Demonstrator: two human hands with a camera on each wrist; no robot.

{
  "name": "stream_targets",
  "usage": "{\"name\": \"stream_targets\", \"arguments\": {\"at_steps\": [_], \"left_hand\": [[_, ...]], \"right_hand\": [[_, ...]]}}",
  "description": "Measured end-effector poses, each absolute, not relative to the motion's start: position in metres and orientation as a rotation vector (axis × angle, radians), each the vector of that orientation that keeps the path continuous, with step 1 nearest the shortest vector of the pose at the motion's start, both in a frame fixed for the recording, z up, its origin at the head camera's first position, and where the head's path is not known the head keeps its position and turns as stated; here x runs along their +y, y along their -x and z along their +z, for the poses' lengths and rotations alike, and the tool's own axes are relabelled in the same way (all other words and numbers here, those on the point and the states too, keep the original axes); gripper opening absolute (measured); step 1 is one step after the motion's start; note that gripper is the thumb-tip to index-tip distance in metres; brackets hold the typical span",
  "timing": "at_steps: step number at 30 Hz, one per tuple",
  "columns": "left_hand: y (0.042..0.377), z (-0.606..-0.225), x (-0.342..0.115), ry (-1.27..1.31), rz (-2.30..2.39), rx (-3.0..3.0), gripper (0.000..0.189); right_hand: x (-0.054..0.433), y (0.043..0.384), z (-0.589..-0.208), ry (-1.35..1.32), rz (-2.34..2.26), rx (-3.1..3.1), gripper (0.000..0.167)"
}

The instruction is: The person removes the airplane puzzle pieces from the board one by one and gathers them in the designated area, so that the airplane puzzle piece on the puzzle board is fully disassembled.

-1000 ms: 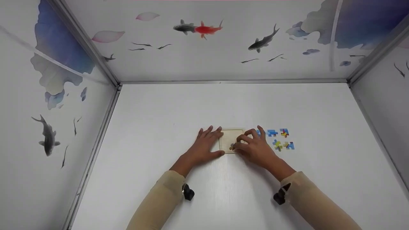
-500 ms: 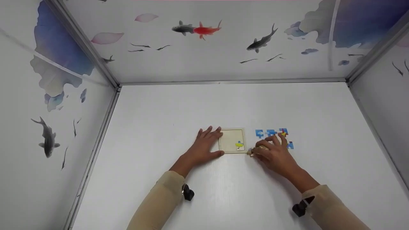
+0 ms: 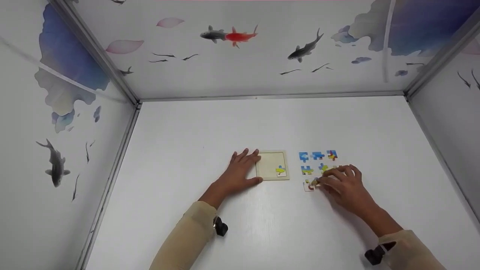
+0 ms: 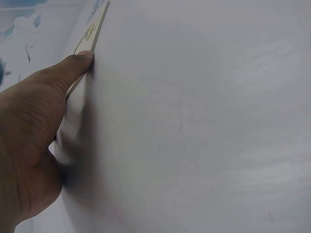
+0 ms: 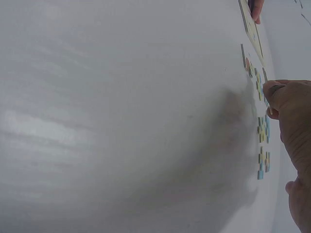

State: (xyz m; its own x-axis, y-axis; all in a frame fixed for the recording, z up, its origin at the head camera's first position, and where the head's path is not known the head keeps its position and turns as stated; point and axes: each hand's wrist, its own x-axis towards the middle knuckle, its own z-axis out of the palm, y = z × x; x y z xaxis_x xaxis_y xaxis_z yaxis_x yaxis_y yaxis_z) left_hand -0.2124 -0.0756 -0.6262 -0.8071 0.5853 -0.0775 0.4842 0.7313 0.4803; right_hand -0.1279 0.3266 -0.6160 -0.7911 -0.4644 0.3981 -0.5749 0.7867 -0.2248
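My left hand (image 3: pixel 243 168) lies with spread, straight fingers on the left edge of a shallow square wooden puzzle tray (image 3: pixel 267 161); in the left wrist view its thumb (image 4: pixel 80 60) touches the tray's edge. One jigsaw piece (image 3: pixel 281 171), yellow, blue and white, sits in the tray's lower right corner. To the right of the tray, my right hand (image 3: pixel 347 187) pinches another jigsaw piece (image 3: pixel 315 182) between thumb and fingers, beside a white-and-red piece (image 3: pixel 308 186). In the right wrist view the held piece (image 5: pixel 265 75) appears edge-on. Its printed face is mostly hidden.
Loose jigsaw pieces lie in rows right of the tray, among them a blue one (image 3: pixel 303 156) and a red-and-yellow one (image 3: pixel 332 155). My right hand partly covers others. Printed walls enclose the white table (image 3: pixel 210 127) at the back and sides.
My right hand has moved right from over the tray to the loose pieces, carrying a piece. The piece in the tray's corner has come into view. My left hand stays in place.
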Motion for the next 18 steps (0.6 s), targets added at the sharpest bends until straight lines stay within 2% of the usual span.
{"name": "stream_targets", "arguments": {"at_steps": [11,18], "left_hand": [[0.2133,-0.6283,-0.0772,-0.869,0.685,2.705,0.083],[0.2134,-0.6307,-0.0782,-0.872,0.674,2.697,0.084]], "right_hand": [[0.3371,0.1224,-0.6211,-0.781,0.515,-2.655,0.032],[0.3386,0.1217,-0.6237,-0.801,0.522,-2.647,0.034]]}}
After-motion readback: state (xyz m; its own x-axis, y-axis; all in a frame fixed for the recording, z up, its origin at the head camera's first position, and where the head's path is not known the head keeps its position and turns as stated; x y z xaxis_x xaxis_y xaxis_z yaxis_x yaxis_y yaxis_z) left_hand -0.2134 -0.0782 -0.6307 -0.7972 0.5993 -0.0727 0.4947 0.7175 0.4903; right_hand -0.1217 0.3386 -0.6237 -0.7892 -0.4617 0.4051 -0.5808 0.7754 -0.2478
